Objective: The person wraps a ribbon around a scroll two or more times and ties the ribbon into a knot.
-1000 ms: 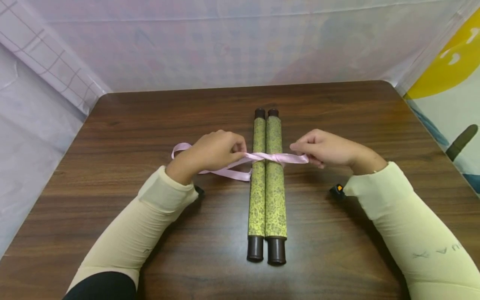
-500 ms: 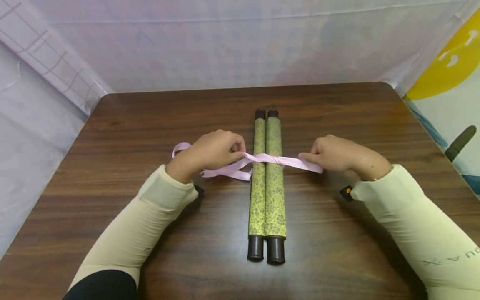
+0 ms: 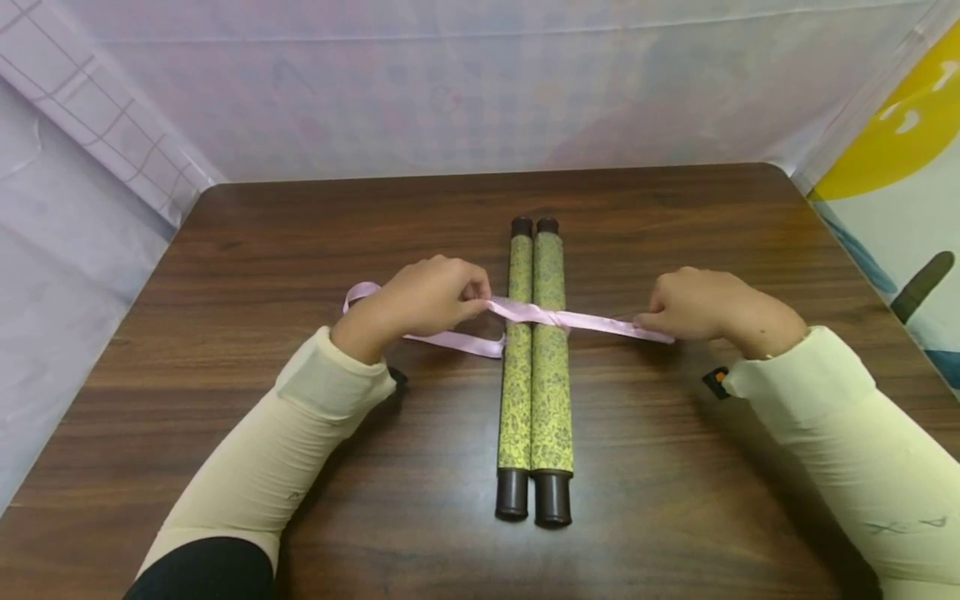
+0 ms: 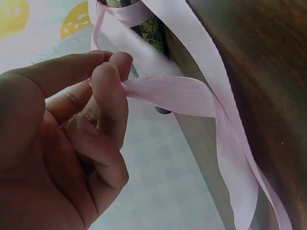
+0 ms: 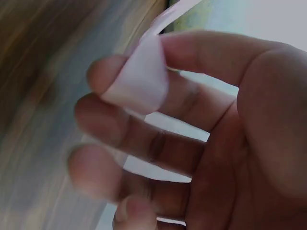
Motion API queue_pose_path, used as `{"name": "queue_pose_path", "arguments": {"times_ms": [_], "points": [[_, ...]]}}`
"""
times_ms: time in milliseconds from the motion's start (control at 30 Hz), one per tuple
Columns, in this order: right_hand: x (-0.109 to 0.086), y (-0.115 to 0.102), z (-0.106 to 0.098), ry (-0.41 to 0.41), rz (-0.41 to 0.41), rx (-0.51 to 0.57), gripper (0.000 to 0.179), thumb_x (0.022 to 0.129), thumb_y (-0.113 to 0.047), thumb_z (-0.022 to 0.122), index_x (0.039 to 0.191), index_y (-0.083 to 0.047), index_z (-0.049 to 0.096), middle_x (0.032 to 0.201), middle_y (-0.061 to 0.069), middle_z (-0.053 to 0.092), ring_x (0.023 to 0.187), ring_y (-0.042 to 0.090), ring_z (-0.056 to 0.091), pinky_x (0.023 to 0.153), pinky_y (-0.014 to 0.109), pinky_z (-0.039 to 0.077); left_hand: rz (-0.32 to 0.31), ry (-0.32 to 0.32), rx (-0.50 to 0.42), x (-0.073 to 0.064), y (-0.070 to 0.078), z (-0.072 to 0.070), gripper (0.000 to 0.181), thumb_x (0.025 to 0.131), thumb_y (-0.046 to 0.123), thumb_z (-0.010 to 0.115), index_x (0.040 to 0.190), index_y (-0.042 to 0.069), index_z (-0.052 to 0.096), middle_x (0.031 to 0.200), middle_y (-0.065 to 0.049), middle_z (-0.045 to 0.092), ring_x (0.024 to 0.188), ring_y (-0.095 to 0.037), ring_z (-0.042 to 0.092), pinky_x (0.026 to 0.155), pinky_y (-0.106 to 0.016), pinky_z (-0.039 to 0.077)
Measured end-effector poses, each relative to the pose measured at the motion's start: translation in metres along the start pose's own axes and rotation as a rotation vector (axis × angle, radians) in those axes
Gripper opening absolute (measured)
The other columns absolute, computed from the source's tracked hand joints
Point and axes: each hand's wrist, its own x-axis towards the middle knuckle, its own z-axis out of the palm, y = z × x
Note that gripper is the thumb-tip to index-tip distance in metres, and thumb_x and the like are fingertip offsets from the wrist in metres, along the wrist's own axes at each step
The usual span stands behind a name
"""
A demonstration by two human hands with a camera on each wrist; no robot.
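Note:
Two scroll-like rolls, a left one (image 3: 515, 408) and a right one (image 3: 551, 408), lie side by side on the table, with yellow-green patterned covering and dark end caps. A pink satin ribbon (image 3: 592, 322) goes around them and crosses on top near their middle. Left of the rolls, my left hand (image 3: 423, 296) pinches one length between thumb and fingertips; in the left wrist view the ribbon (image 4: 168, 93) trails out past the fingers. Over on the right, my right hand (image 3: 712, 308) pinches the other end, and the ribbon (image 5: 144, 79) lies across its fingers.
The brown wood-grain table (image 3: 360, 500) has its far edge against a pale patterned sheet (image 3: 450, 92). A ribbon loop (image 3: 363, 291) rests behind my left wrist, and another slack length (image 3: 468, 342) runs left from the rolls.
My right hand has moved right, away from the rolls, and the ribbon between them has become longer and straighter. My left hand has hardly moved.

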Motion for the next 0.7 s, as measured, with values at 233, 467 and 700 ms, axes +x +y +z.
{"name": "queue_pose_path", "arguments": {"times_ms": [233,467,700], "points": [[-0.005,0.010,-0.002,0.024,0.087,-0.095,0.040,0.087,-0.040,0.066,0.057,-0.021,0.046,0.060,-0.004,0.043,0.058,0.014,0.042,0.049,0.036,0.036,0.002,0.004,-0.007,-0.002,0.000,-0.001,0.015,0.100,0.033,0.061,0.102,0.021,0.071,0.092,0.006,0.069,0.083,-0.014,0.062,0.076,-0.035,0.051],[-0.005,0.025,-0.007,0.019,0.169,-0.139,0.031,0.091,-0.041,0.060,0.077,-0.014,0.066,0.086,0.011,0.067,0.073,0.025,0.059,0.056,0.051,0.047,-0.007,0.016,-0.002,-0.002,-0.001,-0.001,0.017,0.100,0.033,0.060,0.103,0.020,0.071,0.089,0.007,0.067,0.080,-0.015,0.061,0.073,-0.035,0.049],[-0.007,0.035,-0.008,0.040,0.232,-0.163,0.022,0.086,-0.031,0.063,0.080,-0.010,0.066,0.086,0.014,0.067,0.072,0.029,0.059,0.057,0.054,0.047,-0.010,0.019,-0.011,-0.003,-0.002,-0.002,0.017,0.100,0.032,0.060,0.103,0.020,0.071,0.091,0.007,0.069,0.081,-0.015,0.062,0.075,-0.035,0.050]]}}
